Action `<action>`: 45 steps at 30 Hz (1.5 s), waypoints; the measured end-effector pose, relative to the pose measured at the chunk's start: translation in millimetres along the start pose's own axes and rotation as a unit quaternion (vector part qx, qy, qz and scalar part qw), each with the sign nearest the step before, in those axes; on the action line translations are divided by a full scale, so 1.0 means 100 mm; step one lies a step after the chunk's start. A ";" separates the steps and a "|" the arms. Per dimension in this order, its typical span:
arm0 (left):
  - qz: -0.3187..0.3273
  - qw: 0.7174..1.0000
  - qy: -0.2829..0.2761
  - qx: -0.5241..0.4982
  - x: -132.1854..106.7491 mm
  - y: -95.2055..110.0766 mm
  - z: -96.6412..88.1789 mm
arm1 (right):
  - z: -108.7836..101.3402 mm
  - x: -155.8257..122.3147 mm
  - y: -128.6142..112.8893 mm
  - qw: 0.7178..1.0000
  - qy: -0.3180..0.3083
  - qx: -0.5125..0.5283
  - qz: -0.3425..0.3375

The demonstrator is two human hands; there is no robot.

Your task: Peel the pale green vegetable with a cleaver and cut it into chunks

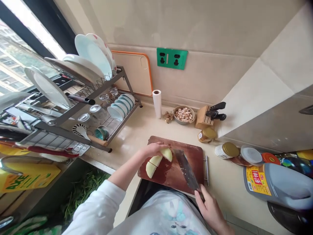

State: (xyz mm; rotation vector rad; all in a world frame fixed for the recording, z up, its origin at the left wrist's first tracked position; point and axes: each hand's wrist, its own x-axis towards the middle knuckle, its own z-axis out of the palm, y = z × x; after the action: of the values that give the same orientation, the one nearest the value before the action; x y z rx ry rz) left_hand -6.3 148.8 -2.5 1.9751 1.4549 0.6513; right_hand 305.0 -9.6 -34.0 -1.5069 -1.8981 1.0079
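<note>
On the reddish-brown cutting board (171, 174), my left hand (154, 149) grips a pale, peeled piece that looks like potato (167, 154), its fingers at the piece's upper left side. Two more cut potato pieces (151, 169) lie side by side below that hand, nearer the board's left edge. My right hand (207, 205) is closed around the handle of a cleaver (187, 171). Its wide dark blade slants over the board, apart from the potato, with small pale bits stuck to it. The handle is mostly hidden by my fingers.
Left stands a dish rack (117, 76) with plates, bowls and glasses. Behind the board are a paper roll (157, 103), ginger (168, 116), a bowl of chopped pieces (184, 115) and a knife block (204, 118). Jars (227, 150) and a large jug (278, 182) stand right. Greens (83, 187) lie lower left.
</note>
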 end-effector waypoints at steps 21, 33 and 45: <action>-0.048 0.991 0.044 -0.113 0.22 0.86 0.59 | -0.48 -0.01 -0.32 0.980 -0.031 -0.186 0.058; -0.021 0.970 -0.005 -0.242 0.47 0.92 0.81 | -0.63 0.17 -0.70 0.957 -0.126 -0.228 0.125; -0.046 0.905 -0.016 -0.423 0.50 0.78 0.79 | -0.65 0.35 -1.02 0.925 -0.181 -0.262 0.205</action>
State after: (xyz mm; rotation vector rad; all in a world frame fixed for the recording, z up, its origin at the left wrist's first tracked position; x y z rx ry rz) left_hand 114.1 165.9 -0.7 1.2158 0.9742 0.9903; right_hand 286.5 28.3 84.2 -2.2259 -2.2913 1.0600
